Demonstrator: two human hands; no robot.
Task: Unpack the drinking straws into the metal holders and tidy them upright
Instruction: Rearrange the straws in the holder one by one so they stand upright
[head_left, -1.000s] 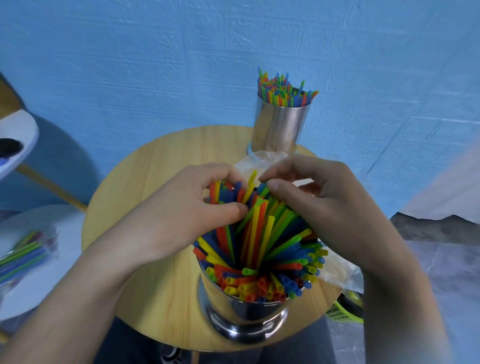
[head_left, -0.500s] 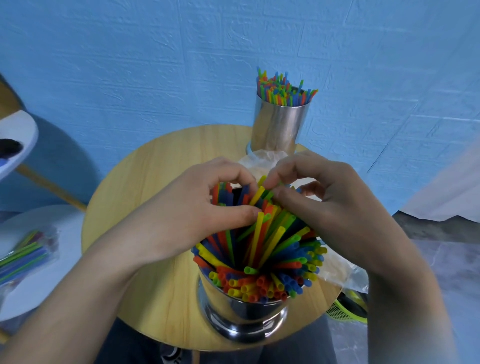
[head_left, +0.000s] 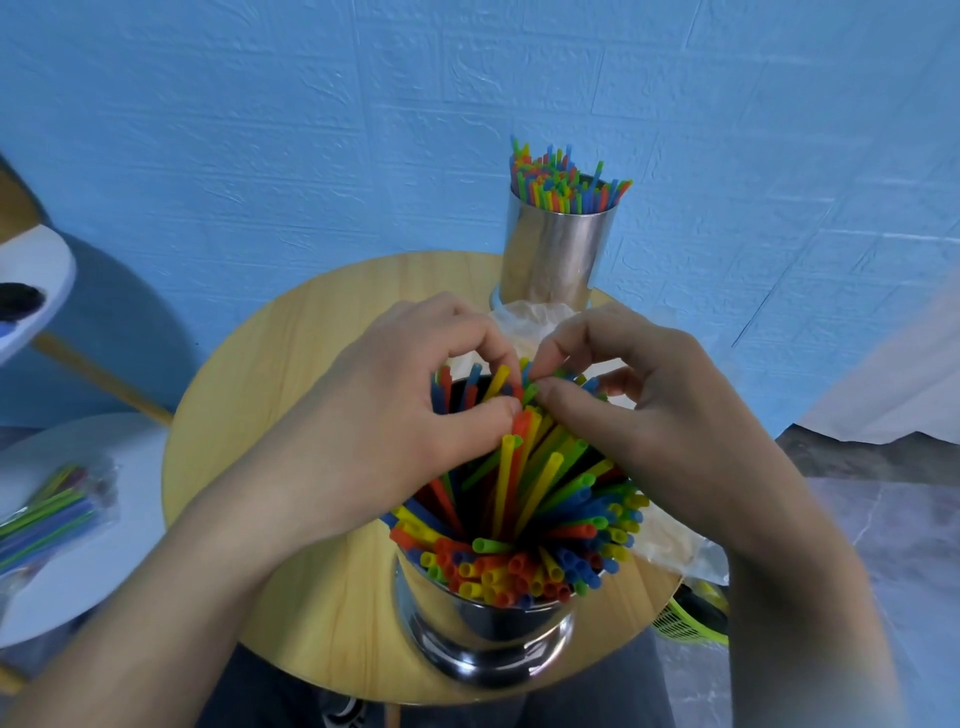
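A: As the head camera looks down, where do the straws (head_left: 519, 519) stand?

B: They fan out, many leaning, in the near holder (head_left: 488, 634) at the front edge of the round wooden table (head_left: 291, 364).

A: And the hands?

B: The left hand (head_left: 395, 415) pinches a few straw tops between thumb and forefinger. The right hand (head_left: 649, 415) pinches the neighbouring tops (fingertips nearly meeting). A second holder (head_left: 558, 249), full of straws, stands at the far edge, and a crumpled wrapper (head_left: 670, 551) lies right of the near holder.

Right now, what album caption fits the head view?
Left hand and right hand pinch straws in the near metal holder on a wooden table.
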